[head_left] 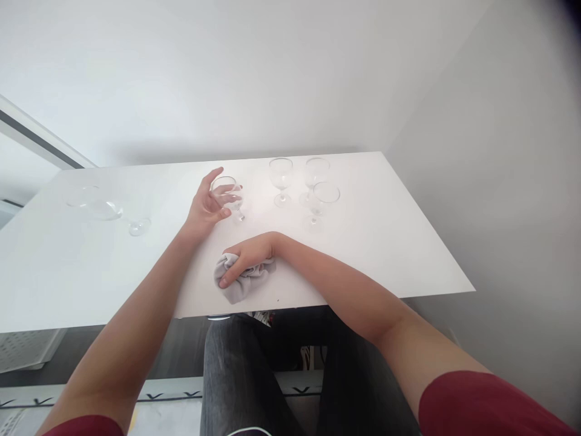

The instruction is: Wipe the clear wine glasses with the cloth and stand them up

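My left hand (209, 203) is around the bowl of a stemmed glass (227, 189) that stands upright on the white table. Its fingers are spread, some behind the glass and the thumb at the near side; whether they touch it is hard to tell. Under my right hand (249, 254) a crumpled grey cloth (236, 289) is gripped against the table, close to the front edge. Right of the left hand stand three more stemmed glasses, one at the back (281, 177), another beside it (317, 171) and a nearer one (325, 197).
Another stemmed glass (106, 210) lies on its side at the left of the white table (363, 254). A wall (254, 79) rises behind the table. Below the front edge at the left is a white perforated basket (29, 350).
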### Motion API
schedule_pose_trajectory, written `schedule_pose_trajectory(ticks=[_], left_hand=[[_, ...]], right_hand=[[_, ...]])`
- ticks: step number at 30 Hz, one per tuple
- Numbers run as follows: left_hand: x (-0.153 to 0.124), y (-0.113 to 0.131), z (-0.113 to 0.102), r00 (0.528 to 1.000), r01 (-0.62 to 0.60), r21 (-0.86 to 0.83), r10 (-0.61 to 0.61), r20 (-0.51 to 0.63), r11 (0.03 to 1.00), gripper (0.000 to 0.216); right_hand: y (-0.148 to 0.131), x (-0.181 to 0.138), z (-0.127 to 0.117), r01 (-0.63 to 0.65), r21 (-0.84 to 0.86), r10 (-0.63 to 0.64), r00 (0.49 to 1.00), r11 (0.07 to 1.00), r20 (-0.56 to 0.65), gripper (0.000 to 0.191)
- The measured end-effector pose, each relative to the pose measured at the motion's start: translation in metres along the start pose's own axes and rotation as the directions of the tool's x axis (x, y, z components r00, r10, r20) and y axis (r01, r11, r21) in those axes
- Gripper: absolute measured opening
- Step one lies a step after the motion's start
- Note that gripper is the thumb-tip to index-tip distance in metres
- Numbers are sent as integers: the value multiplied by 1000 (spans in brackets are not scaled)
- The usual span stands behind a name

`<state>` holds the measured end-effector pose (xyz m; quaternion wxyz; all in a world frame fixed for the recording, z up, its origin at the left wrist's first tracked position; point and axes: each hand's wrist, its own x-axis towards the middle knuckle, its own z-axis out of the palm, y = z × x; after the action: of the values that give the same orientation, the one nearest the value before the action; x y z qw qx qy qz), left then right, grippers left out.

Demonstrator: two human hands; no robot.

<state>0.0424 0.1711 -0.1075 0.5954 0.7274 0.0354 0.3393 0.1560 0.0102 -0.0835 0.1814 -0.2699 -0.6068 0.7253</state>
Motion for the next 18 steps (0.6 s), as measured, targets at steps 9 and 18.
schedule_pose_trajectory(ticks=[9,18], left_hand=[[-8,-2,3,975,219,527,-206,-84,821,56],[-7,5,15,958,56,685,-234,169,726,30]], right_hand=[[-1,1,1,-18,-39,16,998,999,-55,33],[-5,-1,0,-28,-13,28,999,1000,-16,30]])
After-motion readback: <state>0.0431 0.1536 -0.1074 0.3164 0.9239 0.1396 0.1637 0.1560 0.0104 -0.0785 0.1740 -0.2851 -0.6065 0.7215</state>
